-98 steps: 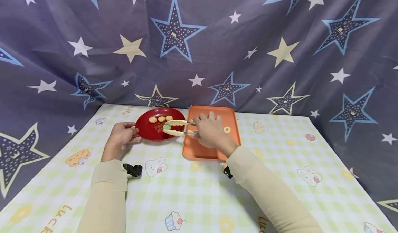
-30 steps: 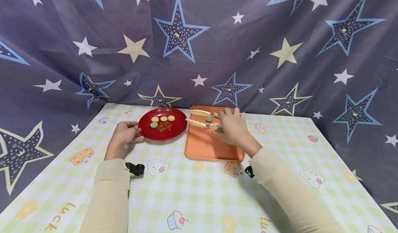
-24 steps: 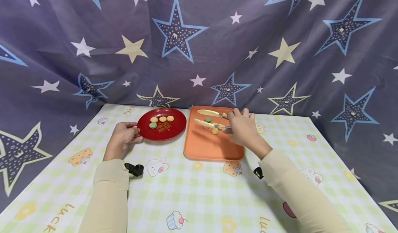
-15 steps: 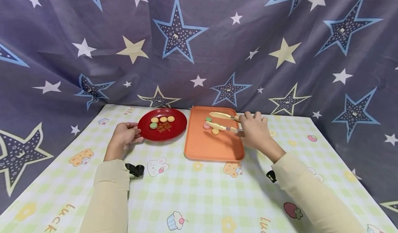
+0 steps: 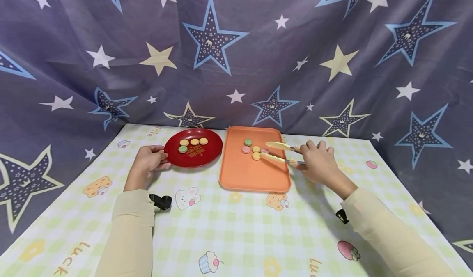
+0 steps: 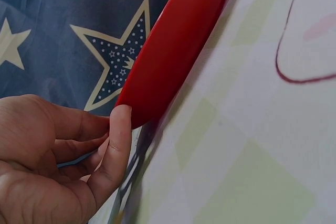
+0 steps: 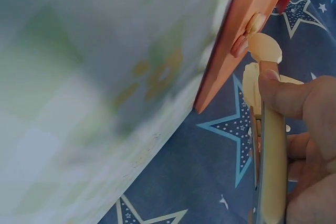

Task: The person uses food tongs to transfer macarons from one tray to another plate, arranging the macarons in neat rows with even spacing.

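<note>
My left hand (image 5: 148,162) pinches the left rim of a red plate (image 5: 173,156) between thumb and fingers; the left wrist view shows the thumb (image 6: 119,135) against its edge. Three yellow macarons (image 5: 194,142) and a green macaron (image 5: 182,149) lie on the plate. My right hand (image 5: 318,162) holds a pair of tongs (image 5: 282,146) with cream-coloured tips, spread apart above the right side of the orange tray (image 5: 251,176). A pink macaron (image 5: 264,151) shows between the tips. Left of them on the tray sit a green macaron (image 5: 248,142), another pink macaron (image 5: 246,149) and two yellow macarons (image 5: 256,156).
The plate and tray stand side by side at the back of a table with a checked cloth (image 5: 207,223). A dark curtain with stars (image 5: 236,63) hangs right behind the table's far edge.
The green macaron that the tongs held over the plate now lies there. My right hand has carried the tongs rightward, back over the tray. My left hand stays at the plate's rim.
</note>
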{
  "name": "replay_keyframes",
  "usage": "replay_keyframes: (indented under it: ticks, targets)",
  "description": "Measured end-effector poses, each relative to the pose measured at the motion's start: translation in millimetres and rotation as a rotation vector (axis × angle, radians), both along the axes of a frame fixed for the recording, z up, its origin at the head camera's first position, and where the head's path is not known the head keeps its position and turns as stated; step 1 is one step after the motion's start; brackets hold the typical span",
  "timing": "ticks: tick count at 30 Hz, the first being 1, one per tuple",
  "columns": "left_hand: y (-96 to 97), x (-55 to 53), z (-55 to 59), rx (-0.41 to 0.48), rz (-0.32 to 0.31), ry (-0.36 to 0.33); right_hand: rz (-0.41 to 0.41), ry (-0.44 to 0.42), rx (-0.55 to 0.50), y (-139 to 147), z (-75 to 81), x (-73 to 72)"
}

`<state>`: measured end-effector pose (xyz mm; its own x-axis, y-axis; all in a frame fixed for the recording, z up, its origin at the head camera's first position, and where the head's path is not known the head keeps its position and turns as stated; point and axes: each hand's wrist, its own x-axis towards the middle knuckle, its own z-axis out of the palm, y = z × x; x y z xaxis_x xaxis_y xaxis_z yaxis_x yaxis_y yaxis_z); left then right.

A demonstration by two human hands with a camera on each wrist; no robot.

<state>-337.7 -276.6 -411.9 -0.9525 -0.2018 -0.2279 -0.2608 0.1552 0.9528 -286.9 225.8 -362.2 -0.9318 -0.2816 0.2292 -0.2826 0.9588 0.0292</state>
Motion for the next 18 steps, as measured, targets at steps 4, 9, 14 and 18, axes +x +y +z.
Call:
replay_keyframes:
  ticks: [4,9,14,18]
  targets:
    - [-0.5,-0.3,-1.2,0.007,0.001,0.0,0.005,-0.022,-0.005,4.6,-2.7,-1.3]
    - [-1.1,-1.4,-1.8,0.003,0.004,-0.001,-0.008,-0.072,-0.025,4.5,-2.7,-6.3]
    - [-0.9,-1.9,-0.9,-0.002,0.0,0.002,-0.028,-0.121,-0.031,2.6,-1.8,-12.0]
    - [0.0,-0.4,0.1,0.002,-0.008,0.01,-0.031,-0.134,-0.034,1.9,-2.6,-14.8]
